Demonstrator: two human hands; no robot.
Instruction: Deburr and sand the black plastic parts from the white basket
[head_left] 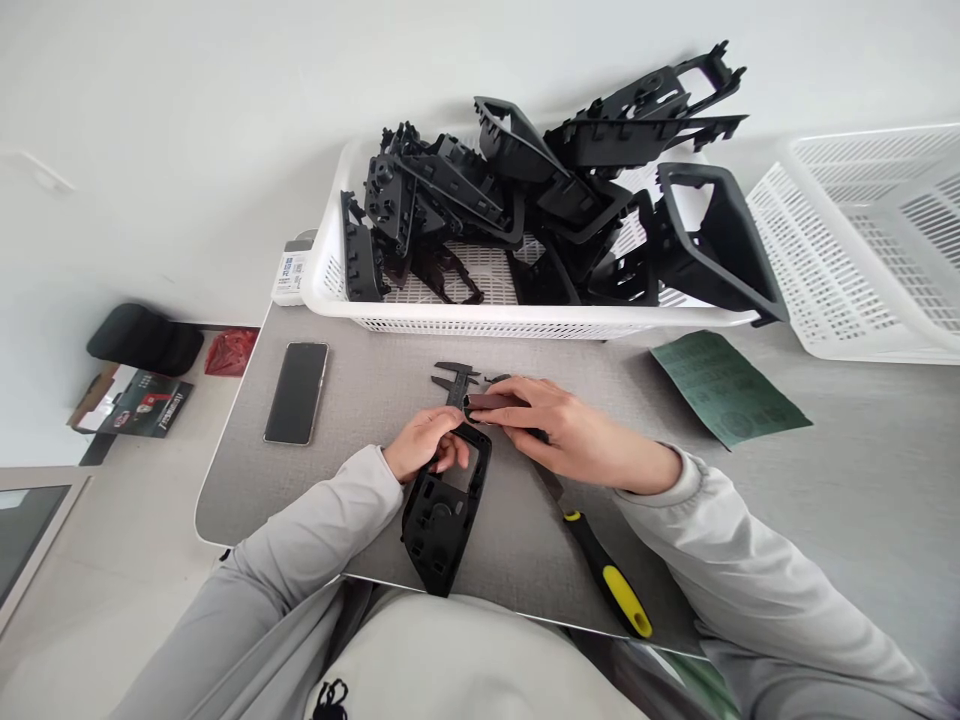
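Black plastic open-framed part (441,522), lower centre, upper rim pinched by left hand (421,442); flat brown strip (491,401), centre, pinched and partly covered by right hand (561,430); dark slender caliper (458,386), lower end hidden.

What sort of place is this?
Likely a small workshop or workroom: a white basket heaped with black plastic-looking parts, plus a caliper and a yellow-and-black-handled tool on the grey table.

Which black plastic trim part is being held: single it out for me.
The black plastic trim part gripped by the left hand, nearest the wearer's body. The other black parts are heaped on the white basket.
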